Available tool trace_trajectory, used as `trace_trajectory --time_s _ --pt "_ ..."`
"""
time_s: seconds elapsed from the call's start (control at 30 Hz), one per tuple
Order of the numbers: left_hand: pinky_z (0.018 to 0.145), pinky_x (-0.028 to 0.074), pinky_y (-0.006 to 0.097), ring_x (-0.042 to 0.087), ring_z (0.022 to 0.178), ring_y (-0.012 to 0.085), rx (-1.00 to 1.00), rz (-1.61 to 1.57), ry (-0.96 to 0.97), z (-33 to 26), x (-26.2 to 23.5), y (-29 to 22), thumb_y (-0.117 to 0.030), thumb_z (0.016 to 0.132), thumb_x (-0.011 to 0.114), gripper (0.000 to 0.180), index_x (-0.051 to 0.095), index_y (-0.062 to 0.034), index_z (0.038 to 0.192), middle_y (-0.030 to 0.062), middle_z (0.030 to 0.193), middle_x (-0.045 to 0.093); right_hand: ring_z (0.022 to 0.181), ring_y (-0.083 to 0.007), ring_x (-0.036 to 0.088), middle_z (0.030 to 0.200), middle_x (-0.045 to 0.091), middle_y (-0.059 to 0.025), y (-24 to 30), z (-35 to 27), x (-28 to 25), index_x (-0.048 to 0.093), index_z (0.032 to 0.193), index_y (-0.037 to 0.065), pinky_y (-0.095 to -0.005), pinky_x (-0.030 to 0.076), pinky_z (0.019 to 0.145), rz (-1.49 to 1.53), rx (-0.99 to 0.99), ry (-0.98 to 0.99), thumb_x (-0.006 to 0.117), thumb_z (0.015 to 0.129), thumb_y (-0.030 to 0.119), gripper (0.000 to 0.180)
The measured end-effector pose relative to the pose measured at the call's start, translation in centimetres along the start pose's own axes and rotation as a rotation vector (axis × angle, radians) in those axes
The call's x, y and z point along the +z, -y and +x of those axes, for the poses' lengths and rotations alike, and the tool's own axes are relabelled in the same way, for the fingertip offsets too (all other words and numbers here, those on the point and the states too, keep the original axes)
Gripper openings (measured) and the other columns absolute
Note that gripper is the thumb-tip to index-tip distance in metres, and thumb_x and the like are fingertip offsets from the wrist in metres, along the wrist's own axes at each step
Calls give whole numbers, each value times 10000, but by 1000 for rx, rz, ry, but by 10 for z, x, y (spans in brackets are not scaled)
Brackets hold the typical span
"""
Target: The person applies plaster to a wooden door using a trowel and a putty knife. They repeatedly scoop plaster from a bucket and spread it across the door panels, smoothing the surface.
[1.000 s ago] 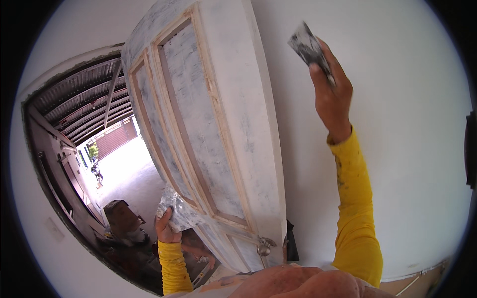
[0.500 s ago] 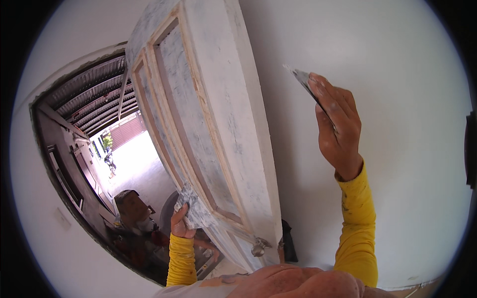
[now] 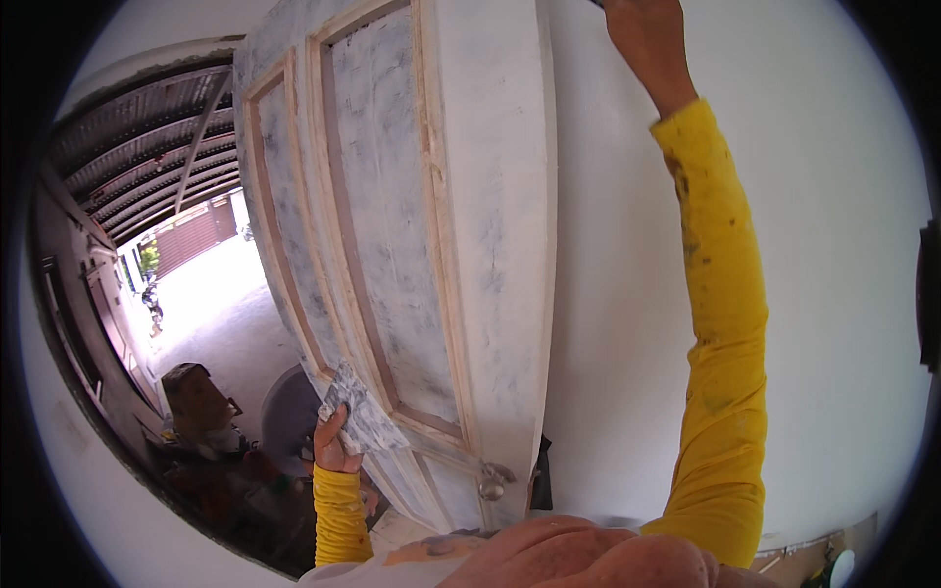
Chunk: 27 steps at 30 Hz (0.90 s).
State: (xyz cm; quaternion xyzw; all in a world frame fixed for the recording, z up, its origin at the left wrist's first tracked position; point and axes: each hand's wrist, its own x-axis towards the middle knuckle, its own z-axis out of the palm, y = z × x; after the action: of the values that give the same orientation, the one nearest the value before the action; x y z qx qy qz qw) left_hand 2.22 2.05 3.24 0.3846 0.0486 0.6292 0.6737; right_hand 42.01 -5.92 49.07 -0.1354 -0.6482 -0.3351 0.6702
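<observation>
A panelled door (image 3: 497, 206), patchily smeared white and grey, stands open in front of me. My left hand (image 3: 335, 446) is closed on the edge of a flat board (image 3: 365, 416) coated with grey-white putty, thumb on top, before the door's lower panels. My right hand (image 3: 652, 44) is raised high at the top edge of the view, right of the door's edge. It grips a putty knife (image 3: 596, 2); only a dark sliver of it shows, the blade being cut off by the frame.
The door has a round knob (image 3: 492, 483) low on its free edge. A white wall (image 3: 833, 294) lies to the right. Through the doorway, a person (image 3: 196, 407) is beside a large grey round container (image 3: 289, 416). Beyond are a bright yard and a corrugated roof (image 3: 157, 127).
My right hand has risen with the putty knife to the top of the view. The view has shifted, so the door shows more face-on. My left hand still holds the board.
</observation>
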Motion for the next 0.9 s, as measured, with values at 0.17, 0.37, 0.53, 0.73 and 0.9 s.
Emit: trace_trajectory --time_s 0.17,0.37,0.53,0.73,0.9 --pt "1061 508 410 647 1208 273 -37 -73 -14 11 -34 4 -19 908 634 548 525 -26 1444 103 1339 653 998 -208 685 1086 749 -138 11 10 20 635 1327 -18 -311 523 901 -284 60 133 515 935 -5 411" --pt "1040 523 421 657 1188 275 -22 -136 17 19 -66 1 -10 907 637 495 572 -33 1397 98 1305 673 931 -355 686 1084 725 -250 33 -60 -11 663 1315 31 -387 548 842 -616 -106 175 535 870 -42 469" --pt "1031 528 402 669 1169 273 -63 -157 107 31 -65 1 -8 917 626 489 561 3 1401 114 1290 678 874 -333 641 1093 749 -113 53 19 -10 705 1256 67 -430 543 809 -1055 -407 283 509 833 -59 483" --pt "1017 536 400 674 1160 268 -142 -209 124 39 -65 20 -13 923 628 478 567 16 1397 117 1273 688 962 -279 609 1148 746 -13 75 52 19 736 1193 118 -404 495 855 -1385 -619 540 513 814 -43 468" --pt "1004 546 406 688 1136 274 -181 -187 98 37 -80 16 -16 920 634 452 588 15 1368 122 1248 701 930 -284 602 1129 750 -15 78 47 21 738 1184 117 -397 482 848 -1310 -635 553 522 821 -29 447"
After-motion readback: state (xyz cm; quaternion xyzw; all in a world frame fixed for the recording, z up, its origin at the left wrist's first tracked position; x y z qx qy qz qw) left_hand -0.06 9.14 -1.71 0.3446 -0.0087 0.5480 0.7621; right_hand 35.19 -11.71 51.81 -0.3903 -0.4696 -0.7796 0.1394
